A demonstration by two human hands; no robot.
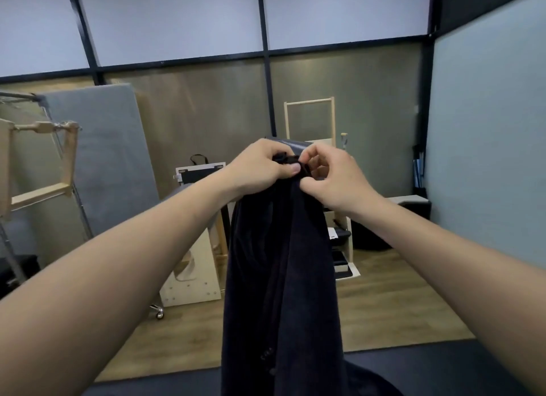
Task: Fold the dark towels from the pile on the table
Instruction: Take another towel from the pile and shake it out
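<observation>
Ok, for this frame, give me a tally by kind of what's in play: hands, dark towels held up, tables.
Hands: 2, the left hand and the right hand, both with a grip on the towel's top edge
Towels held up: 1, the dark towel hanging down from them
Tables: 1, the dark table at the bottom of the view
Total: 4

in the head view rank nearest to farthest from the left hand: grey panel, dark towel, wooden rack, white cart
1. dark towel, gripped in the left hand
2. white cart, below-left of it
3. grey panel, farther left
4. wooden rack, far left edge
</observation>
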